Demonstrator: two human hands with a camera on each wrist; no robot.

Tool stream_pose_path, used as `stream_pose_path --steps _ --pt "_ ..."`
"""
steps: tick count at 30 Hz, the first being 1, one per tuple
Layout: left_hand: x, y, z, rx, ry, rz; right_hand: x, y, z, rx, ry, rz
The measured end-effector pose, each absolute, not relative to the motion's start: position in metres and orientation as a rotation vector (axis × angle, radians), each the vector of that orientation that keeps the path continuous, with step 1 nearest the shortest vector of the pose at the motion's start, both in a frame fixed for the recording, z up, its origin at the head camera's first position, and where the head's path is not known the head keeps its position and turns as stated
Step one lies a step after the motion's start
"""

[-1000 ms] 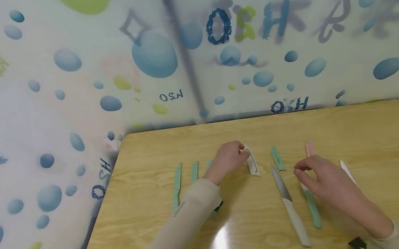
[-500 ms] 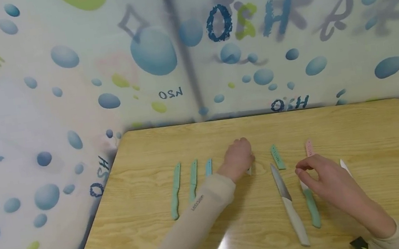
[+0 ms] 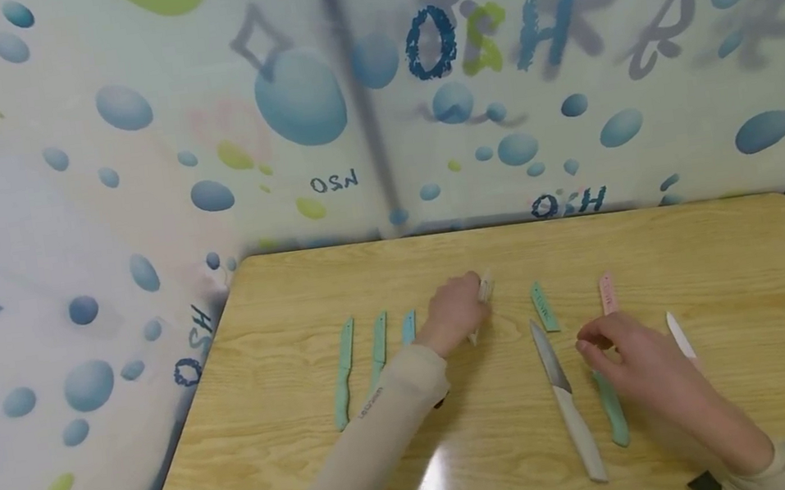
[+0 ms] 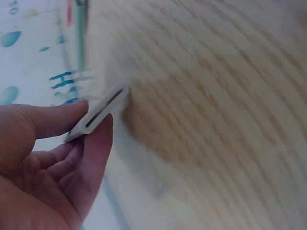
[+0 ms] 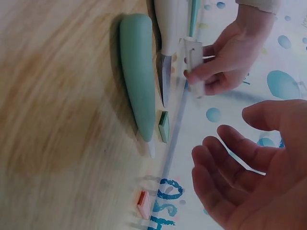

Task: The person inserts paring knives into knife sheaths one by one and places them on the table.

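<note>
Between thumb and fingers, my left hand (image 3: 455, 311) pinches a white knife sheath (image 4: 105, 109), its narrow slot facing the left wrist camera. The sheath is tilted, and the hand covers part of it in the head view. A large knife with an off-white handle (image 3: 581, 435) lies bare on the table to the right of it. My right hand (image 3: 649, 356) hovers with relaxed, bent fingers and holds nothing. Beneath it is a green-handled knife (image 3: 613, 410), its blade mostly hidden in the head view. A green sheath (image 3: 545, 308) and a pink sheath (image 3: 607, 293) lie farther back.
On the left lie two green knives, a nearer-edge one (image 3: 345, 375) and its neighbour (image 3: 380, 342), plus a blue one (image 3: 409, 327) partly behind my left sleeve. A white blade (image 3: 680, 335) shows beside my right hand. A patterned wall (image 3: 425, 150) borders the table.
My left hand reached right over the white sheath lying on the table, took hold of it, and has drawn back slightly left with it. The right hand has barely moved.
</note>
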State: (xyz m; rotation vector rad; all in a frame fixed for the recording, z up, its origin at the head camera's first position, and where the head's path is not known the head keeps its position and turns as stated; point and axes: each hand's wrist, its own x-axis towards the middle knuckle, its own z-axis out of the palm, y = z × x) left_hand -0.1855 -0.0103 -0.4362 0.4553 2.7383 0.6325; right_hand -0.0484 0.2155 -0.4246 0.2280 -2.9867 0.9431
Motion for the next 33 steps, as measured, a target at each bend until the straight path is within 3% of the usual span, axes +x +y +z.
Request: stream_pose_path --steps 9,17,33 --pt "-0.165 -0.058 -0.425 0.434 2.653 1.294 -0.044 0.211 -0.432 0.307 -3.047 0.91" --pt "-0.155 -0.073 -0.422 0.253 2.02 1.891 -0.041 0.206 -0.431 0.307 -3.163 0.916" --pt "-0.146 -0.079 -0.431 0.125 1.869 2.076 -0.03 0.198 -0.441 0.408 -3.155 0.798"
